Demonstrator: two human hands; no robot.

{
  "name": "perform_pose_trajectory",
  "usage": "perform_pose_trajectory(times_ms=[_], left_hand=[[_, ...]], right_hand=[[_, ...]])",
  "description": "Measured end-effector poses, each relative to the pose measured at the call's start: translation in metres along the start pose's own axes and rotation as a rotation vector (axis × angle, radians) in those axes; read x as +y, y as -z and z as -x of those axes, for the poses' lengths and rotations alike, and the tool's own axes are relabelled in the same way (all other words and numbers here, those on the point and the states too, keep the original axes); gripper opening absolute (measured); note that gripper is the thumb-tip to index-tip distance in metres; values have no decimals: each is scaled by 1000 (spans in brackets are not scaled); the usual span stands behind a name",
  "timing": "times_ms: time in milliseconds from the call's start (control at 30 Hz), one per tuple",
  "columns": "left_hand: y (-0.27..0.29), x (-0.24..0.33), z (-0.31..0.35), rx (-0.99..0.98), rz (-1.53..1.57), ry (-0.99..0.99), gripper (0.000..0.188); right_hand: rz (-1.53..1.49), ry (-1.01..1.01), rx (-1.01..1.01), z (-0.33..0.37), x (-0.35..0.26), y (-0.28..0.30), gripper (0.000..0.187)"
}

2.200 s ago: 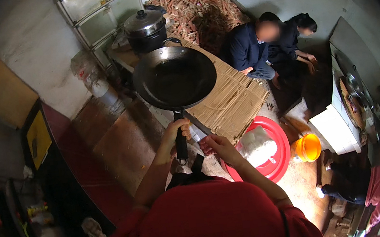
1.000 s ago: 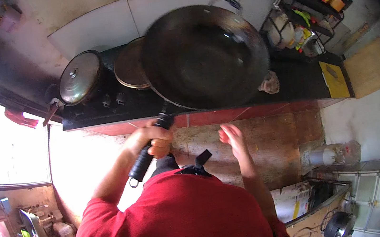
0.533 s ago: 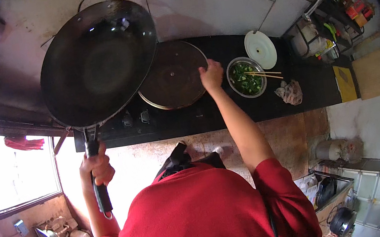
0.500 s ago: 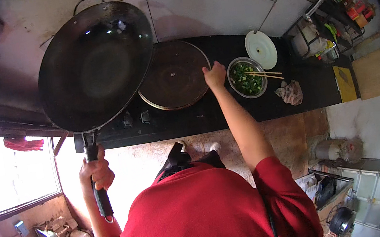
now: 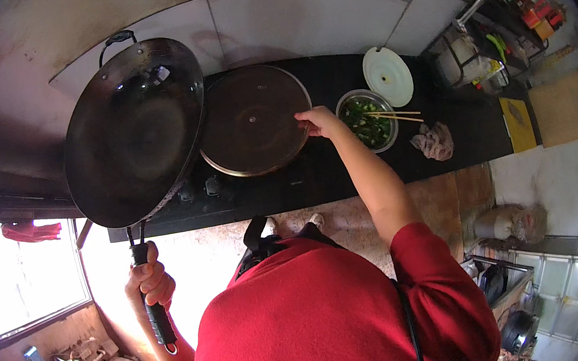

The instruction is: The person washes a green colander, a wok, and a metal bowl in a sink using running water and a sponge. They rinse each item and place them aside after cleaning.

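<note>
The black bench (image 5: 472, 128) bears a round lid (image 5: 246, 131), a metal bowl (image 5: 394, 134) of greens (image 5: 362, 127), a pale plate (image 5: 393, 86), a crumpled bag (image 5: 433, 141).

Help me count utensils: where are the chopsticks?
In the head view, right of centre, the chopsticks lie over the bowl of greens, ends jutting right between the pale disc and the crumpled bag.

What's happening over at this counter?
A person's left hand grips the handle of a large dark wok, holding it up. Their right hand is at the right edge of a round dark lid over the black counter. To the right, chopsticks rest in a metal bowl of greens.
</note>
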State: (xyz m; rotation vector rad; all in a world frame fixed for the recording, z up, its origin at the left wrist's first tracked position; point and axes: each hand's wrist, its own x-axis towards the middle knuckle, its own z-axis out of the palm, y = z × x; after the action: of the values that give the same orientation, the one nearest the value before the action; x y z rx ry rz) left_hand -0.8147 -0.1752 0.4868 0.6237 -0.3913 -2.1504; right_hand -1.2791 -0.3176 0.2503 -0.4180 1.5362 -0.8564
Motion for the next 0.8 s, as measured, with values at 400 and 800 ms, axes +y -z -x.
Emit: perform_pose_trajectory(times_ms=[400,800], left_hand=[[-11,10,-33,-115,-112,98,14],[35,-20,-114,-205,-91,488,11]], right_hand=[[-279,369,-72,96,-13,41,19],[-529,473,720,353,119,127,26]])
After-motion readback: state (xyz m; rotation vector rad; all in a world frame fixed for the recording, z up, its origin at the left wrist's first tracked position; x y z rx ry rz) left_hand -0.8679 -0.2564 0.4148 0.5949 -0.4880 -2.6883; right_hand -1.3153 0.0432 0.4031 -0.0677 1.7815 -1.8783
